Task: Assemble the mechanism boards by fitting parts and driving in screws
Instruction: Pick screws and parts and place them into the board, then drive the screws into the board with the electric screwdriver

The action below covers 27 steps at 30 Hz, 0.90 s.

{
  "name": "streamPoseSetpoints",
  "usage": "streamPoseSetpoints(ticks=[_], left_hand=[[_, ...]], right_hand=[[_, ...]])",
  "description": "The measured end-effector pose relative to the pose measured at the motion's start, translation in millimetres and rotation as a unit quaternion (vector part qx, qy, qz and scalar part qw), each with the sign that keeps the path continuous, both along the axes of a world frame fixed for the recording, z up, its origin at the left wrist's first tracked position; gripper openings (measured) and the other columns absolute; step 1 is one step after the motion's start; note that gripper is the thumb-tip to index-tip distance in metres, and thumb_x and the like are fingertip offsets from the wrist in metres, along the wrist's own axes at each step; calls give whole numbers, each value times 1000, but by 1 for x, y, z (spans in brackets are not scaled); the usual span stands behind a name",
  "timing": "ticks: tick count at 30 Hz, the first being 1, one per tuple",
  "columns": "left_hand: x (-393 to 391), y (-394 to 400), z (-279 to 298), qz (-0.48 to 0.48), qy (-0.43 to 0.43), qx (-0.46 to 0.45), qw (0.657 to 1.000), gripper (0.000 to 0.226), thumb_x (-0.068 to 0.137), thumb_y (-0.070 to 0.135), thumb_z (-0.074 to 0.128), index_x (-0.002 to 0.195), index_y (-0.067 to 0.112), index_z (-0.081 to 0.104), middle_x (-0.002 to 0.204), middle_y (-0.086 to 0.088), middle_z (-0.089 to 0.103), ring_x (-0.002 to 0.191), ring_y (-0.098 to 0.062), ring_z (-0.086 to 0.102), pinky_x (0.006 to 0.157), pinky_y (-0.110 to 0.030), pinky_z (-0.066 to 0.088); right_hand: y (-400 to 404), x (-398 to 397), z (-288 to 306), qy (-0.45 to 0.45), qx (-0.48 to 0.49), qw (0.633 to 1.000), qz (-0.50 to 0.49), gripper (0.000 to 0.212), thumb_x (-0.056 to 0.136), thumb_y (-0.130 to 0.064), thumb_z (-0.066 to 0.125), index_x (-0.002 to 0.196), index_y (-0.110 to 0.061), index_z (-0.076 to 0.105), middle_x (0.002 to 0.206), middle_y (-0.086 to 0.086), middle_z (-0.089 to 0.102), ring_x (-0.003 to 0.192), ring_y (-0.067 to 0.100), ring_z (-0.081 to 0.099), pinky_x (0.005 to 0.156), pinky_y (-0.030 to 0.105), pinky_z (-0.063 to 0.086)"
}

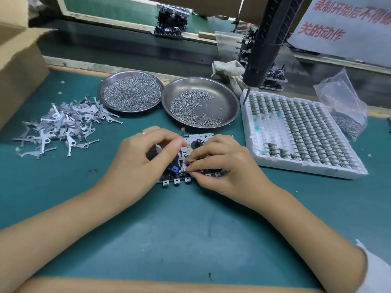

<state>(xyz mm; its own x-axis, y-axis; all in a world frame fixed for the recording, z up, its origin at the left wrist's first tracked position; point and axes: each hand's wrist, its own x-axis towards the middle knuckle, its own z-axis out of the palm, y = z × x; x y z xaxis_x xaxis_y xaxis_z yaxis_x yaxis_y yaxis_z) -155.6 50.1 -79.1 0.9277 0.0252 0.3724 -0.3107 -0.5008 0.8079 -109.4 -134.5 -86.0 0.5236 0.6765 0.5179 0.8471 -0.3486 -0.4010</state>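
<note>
Head view shows your green bench mat with a cardboard box along its left edge. At the right lies a white foam tray, most of its rows filled with small green parts, and just beyond it a clear plastic bag holding more small metal pieces. Two steel dishes sit side by side, touching: the left dish is heaped with screws, the right dish has a thinner scatter. An electric screwdriver hangs over the foam tray's near-left corner, bit pointing down. A pile of flat metal levers spreads across the mat on the left. A crumpled cloth lies behind the right dish.

The mechanism board lies flat on the mat, just in front of the right dish, between your hands. Your left hand curls over the board's left side, thumb pressing down onto it. Your right hand covers the right side, its fingertips pinched together on something small at the board's centre; what exactly is too small to tell.
</note>
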Motion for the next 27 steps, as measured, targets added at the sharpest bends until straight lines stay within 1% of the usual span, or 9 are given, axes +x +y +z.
streamPoseSetpoints(ticks=[2,6,12,16,18,20,23,25,27], left_hand=[[-4,-2,0,-9,-25,62,998,14,81,23,61,91,19,69,83,6,62,81,-5,56,77,-15,42],[-9,-7,-3,-14,-29,153,988,32,69,25,66,100,15,67,87,11,60,84,-4,54,83,-29,41],[-9,-10,-8,-12,-30,178,983,35,69,26,67,103,17,67,89,11,62,88,-6,53,88,-26,37],[-7,-9,-10,-14,-29,171,985,36,70,28,69,104,18,68,87,13,65,89,-4,52,92,-24,34],[-7,-9,-9,-17,-29,162,986,32,70,28,69,101,19,71,87,15,66,89,-3,51,93,-24,33],[-6,-9,-9,-21,-34,156,987,26,70,28,69,94,19,73,85,16,66,88,-3,51,93,-27,34],[-6,-9,-9,-24,-31,126,991,20,69,27,70,87,19,73,81,17,65,84,-1,51,92,-28,36],[-6,-10,-8,-25,-26,109,993,20,68,26,70,85,19,73,79,17,64,82,-3,52,90,-28,38],[-5,-9,-7,-30,-23,100,994,18,68,24,73,85,18,74,78,19,63,81,-5,53,88,-29,40]], right_hand=[[-1,0,0,14,1,1000,10,10,75,-4,75,83,-8,78,90,2,72,79,27,59,76,44,46],[-2,1,2,100,22,995,9,13,75,-3,77,88,-5,77,91,3,73,81,27,58,79,39,48],[-3,0,5,184,44,982,-8,16,72,-2,79,87,-7,77,90,0,72,86,15,56,79,20,43],[-4,-2,7,217,46,975,-17,20,74,7,74,88,-7,77,90,1,68,88,12,56,79,18,40],[-4,-4,9,201,45,978,-25,22,73,10,72,87,-6,77,88,3,65,85,14,56,77,22,42],[-5,-5,15,95,111,987,-65,21,74,12,68,86,-3,76,83,9,64,78,18,58,74,25,45],[-6,2,37,-73,290,934,-196,27,83,-1,58,109,1,66,91,11,58,84,16,57,79,27,46],[-5,19,62,-24,353,904,-240,52,86,-17,61,134,-3,45,107,7,54,99,20,56,90,38,46],[0,38,88,59,346,909,-226,75,86,-27,65,146,-9,24,118,1,54,107,15,56,96,37,45]])
